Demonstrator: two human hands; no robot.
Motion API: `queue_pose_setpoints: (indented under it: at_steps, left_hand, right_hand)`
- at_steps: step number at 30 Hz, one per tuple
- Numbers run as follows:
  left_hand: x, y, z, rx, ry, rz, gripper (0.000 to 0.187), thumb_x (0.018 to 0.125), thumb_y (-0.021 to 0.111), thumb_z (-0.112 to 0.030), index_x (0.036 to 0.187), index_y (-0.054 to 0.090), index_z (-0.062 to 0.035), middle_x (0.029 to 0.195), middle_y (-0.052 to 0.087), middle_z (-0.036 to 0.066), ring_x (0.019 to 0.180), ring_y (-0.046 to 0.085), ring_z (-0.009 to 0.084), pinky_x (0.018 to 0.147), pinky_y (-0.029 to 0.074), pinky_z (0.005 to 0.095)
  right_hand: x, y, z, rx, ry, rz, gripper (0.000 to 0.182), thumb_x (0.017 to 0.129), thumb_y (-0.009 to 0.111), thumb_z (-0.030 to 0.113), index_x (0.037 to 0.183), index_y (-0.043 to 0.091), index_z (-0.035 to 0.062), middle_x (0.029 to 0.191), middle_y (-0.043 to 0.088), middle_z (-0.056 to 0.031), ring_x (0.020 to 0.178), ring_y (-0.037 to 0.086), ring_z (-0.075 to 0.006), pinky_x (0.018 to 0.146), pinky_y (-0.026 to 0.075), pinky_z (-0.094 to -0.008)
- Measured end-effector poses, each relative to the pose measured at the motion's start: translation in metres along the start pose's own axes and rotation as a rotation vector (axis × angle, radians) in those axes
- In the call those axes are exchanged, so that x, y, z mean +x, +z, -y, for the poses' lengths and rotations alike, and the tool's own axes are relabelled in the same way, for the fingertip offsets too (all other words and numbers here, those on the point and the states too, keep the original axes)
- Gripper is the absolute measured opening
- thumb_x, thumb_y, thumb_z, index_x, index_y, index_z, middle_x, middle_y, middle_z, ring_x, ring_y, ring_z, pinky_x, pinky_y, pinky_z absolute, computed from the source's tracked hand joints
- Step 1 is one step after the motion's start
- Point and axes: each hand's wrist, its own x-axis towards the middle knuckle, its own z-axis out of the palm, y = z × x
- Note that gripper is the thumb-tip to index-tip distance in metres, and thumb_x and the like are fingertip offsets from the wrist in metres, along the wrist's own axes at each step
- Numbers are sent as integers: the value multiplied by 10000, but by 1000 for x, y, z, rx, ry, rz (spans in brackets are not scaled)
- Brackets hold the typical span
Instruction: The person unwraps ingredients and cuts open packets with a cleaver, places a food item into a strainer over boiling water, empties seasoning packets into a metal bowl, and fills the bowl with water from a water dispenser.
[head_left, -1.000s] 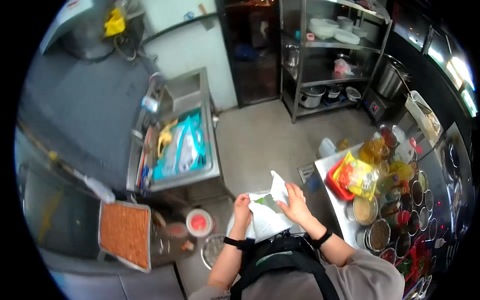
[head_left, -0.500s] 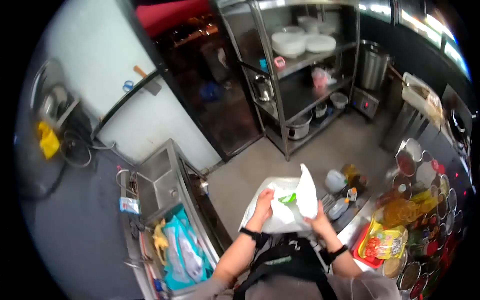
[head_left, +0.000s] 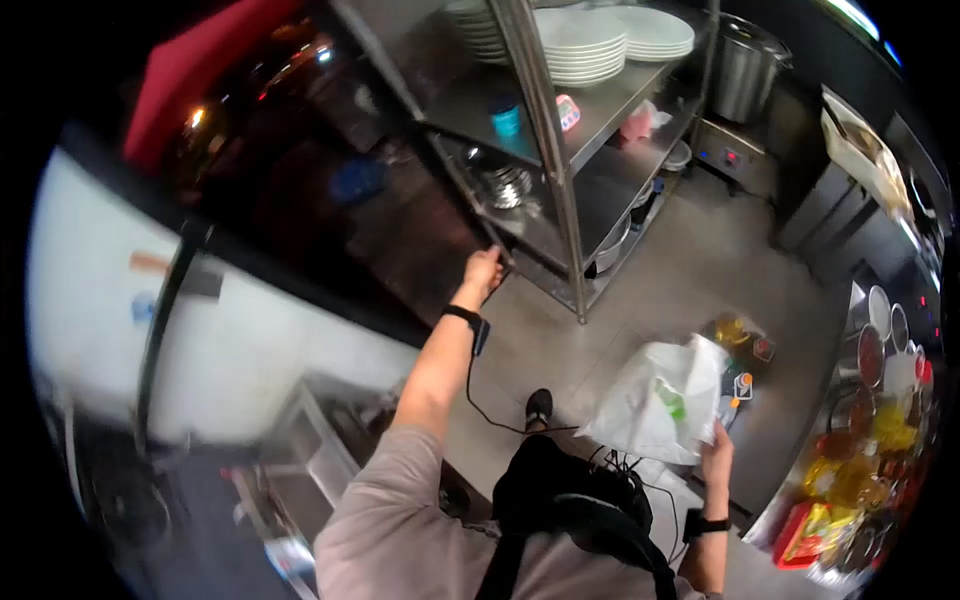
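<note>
Two hands, apart: my right hand (head_left: 714, 455) grips the crinkled white, green-patched bundle (head_left: 635, 405), best kept level; whether my left hand (head_left: 484, 272) clamps the dark metal upright (head_left: 452, 183), I can't tell.

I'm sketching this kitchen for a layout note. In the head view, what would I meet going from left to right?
Left hand, shoe, white bag with the right hand at its lower right, red container.
</note>
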Motion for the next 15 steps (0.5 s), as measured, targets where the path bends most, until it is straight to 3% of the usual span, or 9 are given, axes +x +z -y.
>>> queue_pose_setpoints:
  at_steps: [3, 5, 6, 7, 8, 9, 10, 11, 15]
  left_hand:
    - [143, -19, -56, 83, -37, -66, 506, 921, 547, -514, 757, 558, -36, 632, 573, 71, 471, 502, 158, 413, 415, 324]
    - [229, -19, -70, 13, 51, -61, 576, 888, 543, -582, 852, 620, -12, 639, 580, 88, 479, 517, 170, 443, 423, 317]
    - [263, -19, -87, 136, -62, -70, 541, 890, 571, -534, 944, 635, 0, 713, 619, 91, 542, 554, 169, 478, 446, 314]
    - [295, -7, -85, -104, 29, 76, 414, 878, 621, -431, 997, 635, -35, 760, 628, 68, 585, 555, 167, 517, 457, 306]
    - [337, -4, -79, -351, 109, 239, 320, 867, 671, -328, 1050, 634, -69, 808, 636, 45, 628, 556, 165, 556, 468, 297]
    - [390, 4, -75, -457, 12, 210, 209, 864, 677, -263, 989, 642, -99, 784, 622, 29, 642, 550, 158, 546, 457, 285]
    - [412, 5, -88, -266, -68, 232, 156, 870, 667, -253, 924, 641, -109, 796, 623, 24, 687, 564, 157, 568, 472, 300]
    - [436, 9, -81, -216, -126, 237, 167, 877, 645, -259, 958, 634, -113, 836, 616, 17, 685, 550, 150, 556, 462, 276]
    - [490, 21, -49, -244, -378, 116, 248, 907, 560, -286, 1093, 606, -129, 997, 589, -9, 677, 492, 118, 511, 423, 179]
  right_hand:
    - [-6, 27, 3, 105, 201, -180, 523, 721, 402, -197, 1197, 574, -64, 1147, 651, -196, 1111, 599, -256, 973, 428, -336]
    - [-9, 48, 28, -192, 154, -266, 481, 727, 419, -178, 1163, 593, -71, 1109, 664, -192, 1098, 608, -257, 965, 438, -332]
    - [-6, 51, 39, -411, 160, -279, 516, 702, 426, -175, 1167, 607, -46, 1116, 661, -202, 1098, 613, -275, 980, 438, -347]
    - [-7, 56, 58, -495, 138, -306, 562, 693, 425, -161, 1193, 617, 7, 1115, 652, -222, 1032, 641, -321, 913, 483, -367]
    - [-7, 55, 87, -498, 313, -299, 542, 705, 447, -126, 1187, 632, 42, 1079, 654, -223, 980, 646, -337, 865, 499, -386]
    - [3, 57, 109, -477, 490, -294, 523, 718, 468, -90, 1181, 646, 78, 1043, 656, -224, 929, 651, -353, 818, 515, -405]
    - [-2, 58, 106, -668, 458, -288, 479, 743, 485, -43, 1164, 659, 105, 997, 658, -209, 894, 647, -356, 782, 518, -416]
    - [-12, 56, 103, -870, 438, -232, 435, 768, 502, 4, 1147, 672, 133, 950, 660, -193, 859, 643, -358, 746, 521, -427]
    - [-59, 51, 113, -792, 611, -323, 409, 769, 528, 37, 1123, 686, 168, 934, 665, -149, 868, 644, -349, 778, 518, -434]
